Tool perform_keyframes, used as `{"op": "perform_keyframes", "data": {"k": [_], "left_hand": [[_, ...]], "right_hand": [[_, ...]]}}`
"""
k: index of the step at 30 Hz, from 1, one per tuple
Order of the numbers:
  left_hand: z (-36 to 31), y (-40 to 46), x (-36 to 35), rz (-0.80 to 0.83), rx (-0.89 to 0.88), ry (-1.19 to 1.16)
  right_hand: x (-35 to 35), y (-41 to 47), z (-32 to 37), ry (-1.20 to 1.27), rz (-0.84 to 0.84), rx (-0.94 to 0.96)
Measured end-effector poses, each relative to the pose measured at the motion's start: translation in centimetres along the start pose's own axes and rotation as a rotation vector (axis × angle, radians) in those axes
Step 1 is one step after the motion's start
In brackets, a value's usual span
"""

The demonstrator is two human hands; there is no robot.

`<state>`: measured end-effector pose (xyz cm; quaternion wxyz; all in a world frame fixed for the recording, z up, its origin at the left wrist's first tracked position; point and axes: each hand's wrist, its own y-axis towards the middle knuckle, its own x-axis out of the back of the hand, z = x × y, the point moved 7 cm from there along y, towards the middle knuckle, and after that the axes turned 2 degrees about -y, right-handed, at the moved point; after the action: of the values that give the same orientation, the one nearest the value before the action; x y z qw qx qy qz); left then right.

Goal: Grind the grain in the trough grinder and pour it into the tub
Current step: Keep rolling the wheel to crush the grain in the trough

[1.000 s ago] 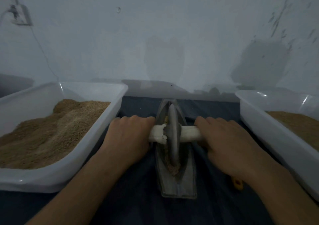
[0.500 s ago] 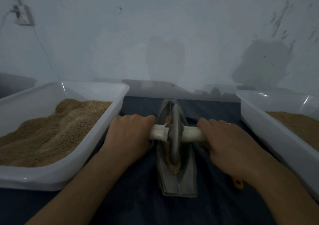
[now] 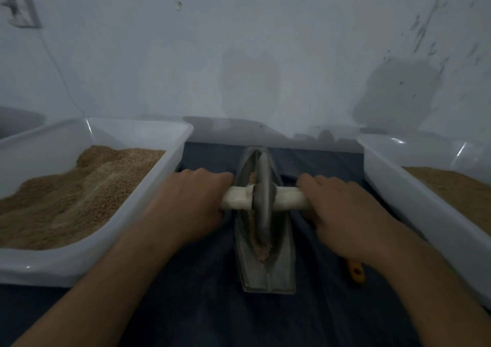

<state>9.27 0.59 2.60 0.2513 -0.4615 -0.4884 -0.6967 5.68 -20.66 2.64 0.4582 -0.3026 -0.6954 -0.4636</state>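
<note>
A grey boat-shaped trough grinder [image 3: 276, 272] lies lengthwise on the dark cloth in the middle. A grey grinding wheel [image 3: 261, 197] stands in its groove on a pale axle handle [image 3: 236, 200]. My left hand [image 3: 191, 200] grips the axle's left end and my right hand [image 3: 342, 211] grips its right end. Brown ground grain [image 3: 261, 251] is heaped in the groove just in front of the wheel. A white tub [image 3: 170, 158] on the left is heaped with brown grain. A second white tub [image 3: 414, 200] on the right holds a flatter brown layer.
An orange handle [image 3: 356, 271] lies on the cloth under my right wrist. A pale wall rises right behind the trough, with a socket and cable [image 3: 20, 14] at the upper left. The dark cloth [image 3: 202, 306] spreads in front of the trough.
Both hands have rolled the wheel away from me along the groove, toward the far end. More ground grain now shows in front of the wheel.
</note>
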Motion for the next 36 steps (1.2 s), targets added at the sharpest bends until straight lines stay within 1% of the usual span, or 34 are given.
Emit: {"op": "perform_keyframes", "data": {"k": [3,6,7,10,12,15,17,20,23,26,28,33,36], "left_hand": [[-0.3,0.0,0.1,-0.033,0.002,0.017],[0.2,1.7,-0.8,-0.027,0.097,0.013],[0.4,2.1,-1.0,-0.049,0.116,0.024],[0.7,2.4,-1.6,-0.099,0.132,0.058],[0.3,2.2,-1.3,-0.08,0.094,0.052],[-0.1,1.4,-0.4,0.012,0.051,0.002],[-0.1,0.3,0.1,0.042,0.033,-0.018],[-0.2,-0.4,0.3,0.029,0.027,-0.015],[0.1,1.0,-0.6,-0.01,0.088,0.003],[0.3,2.3,-1.3,-0.082,0.125,0.08],[0.3,2.4,-1.5,-0.099,0.134,0.102],[-0.2,1.0,-0.3,-0.017,0.042,0.017],[-0.5,-0.3,0.6,-0.029,0.005,0.031]], "right_hand": [[0.5,-0.3,0.1,0.025,0.001,-0.015],[0.1,2.1,0.2,-0.104,-0.033,-0.081],[-0.2,2.8,0.2,-0.142,-0.048,-0.11],[-1.0,3.6,0.1,-0.201,-0.05,-0.158],[-0.9,3.0,0.0,-0.177,-0.039,-0.139],[-0.1,1.0,0.1,-0.113,-0.011,-0.079],[0.7,-0.4,0.6,-0.086,-0.001,-0.044],[1.1,-1.0,0.8,-0.074,-0.01,-0.048],[0.5,1.1,0.7,-0.111,-0.034,-0.102],[-0.5,2.9,0.4,-0.165,-0.039,-0.16],[-0.7,3.1,0.2,-0.181,-0.037,-0.159],[0.2,0.5,0.4,-0.067,0.033,-0.068],[1.0,-0.9,0.7,0.008,0.058,-0.054]]}}
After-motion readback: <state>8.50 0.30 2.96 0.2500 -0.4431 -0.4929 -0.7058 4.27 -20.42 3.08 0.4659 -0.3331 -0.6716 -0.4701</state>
